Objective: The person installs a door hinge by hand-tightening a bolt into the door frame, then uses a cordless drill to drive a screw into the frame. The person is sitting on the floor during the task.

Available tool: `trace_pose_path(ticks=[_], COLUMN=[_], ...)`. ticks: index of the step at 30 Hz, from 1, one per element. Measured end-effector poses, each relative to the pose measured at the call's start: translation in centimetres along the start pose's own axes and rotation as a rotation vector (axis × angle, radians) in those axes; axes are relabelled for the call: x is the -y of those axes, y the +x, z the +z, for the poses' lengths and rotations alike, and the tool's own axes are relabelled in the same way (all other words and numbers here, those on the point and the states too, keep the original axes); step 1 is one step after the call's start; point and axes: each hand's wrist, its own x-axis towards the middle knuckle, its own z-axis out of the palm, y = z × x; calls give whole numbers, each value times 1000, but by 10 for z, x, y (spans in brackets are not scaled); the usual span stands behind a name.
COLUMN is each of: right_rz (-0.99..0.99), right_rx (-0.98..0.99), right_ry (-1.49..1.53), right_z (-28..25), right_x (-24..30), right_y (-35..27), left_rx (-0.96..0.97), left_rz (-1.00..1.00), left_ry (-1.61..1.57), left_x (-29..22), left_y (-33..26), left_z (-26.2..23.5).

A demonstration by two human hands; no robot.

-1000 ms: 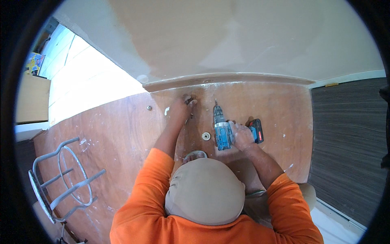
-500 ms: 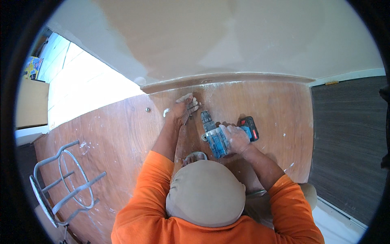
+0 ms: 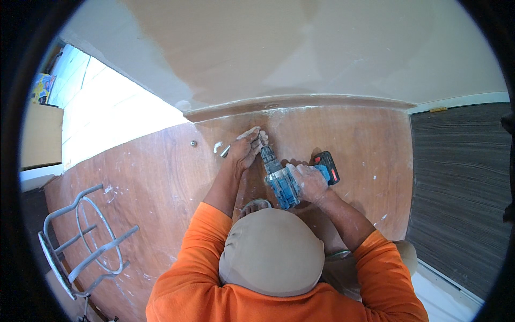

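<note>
My right hand (image 3: 309, 182) is closed around the blue cordless drill (image 3: 283, 189), which has a black and red battery (image 3: 327, 167) at its right end. The drill's dark chuck (image 3: 270, 156) points away from me, toward the wall. Just beyond the chuck is my left hand (image 3: 247, 149), its dusty fingers bent together close to the chuck's tip. A short silvery metal rod (image 3: 225, 152) sticks out at the left side of that hand. What the fingertips pinch at the chuck is too small to make out.
A dusty baseboard (image 3: 300, 102) runs along the wall ahead. On the wood-look floor (image 3: 155, 177) lie a small round metal piece (image 3: 193, 143) and a white blob (image 3: 218, 146). An overturned metal-legged stool (image 3: 86, 241) is at the left, a dark door panel (image 3: 461, 182) at the right.
My left hand has moved slightly right to the chuck's tip, and the metal rod now shows beside it. The drill has shifted slightly left and turned a little.
</note>
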Motion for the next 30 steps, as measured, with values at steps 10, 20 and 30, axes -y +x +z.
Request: trace_pose_path(ticks=[10, 20, 30], right_rz=[10, -84, -74], right_rx=[-73, -176, -168], right_ry=[150, 198, 157], right_z=[-8, -9, -23], right_x=[3, 13, 15], right_y=[1, 11, 17], left_rx=[2, -46, -85], left_rz=[109, 52, 54], left_ry=[36, -119, -183], left_x=[4, 5, 2], left_y=[2, 14, 17], left_z=[7, -11, 4])
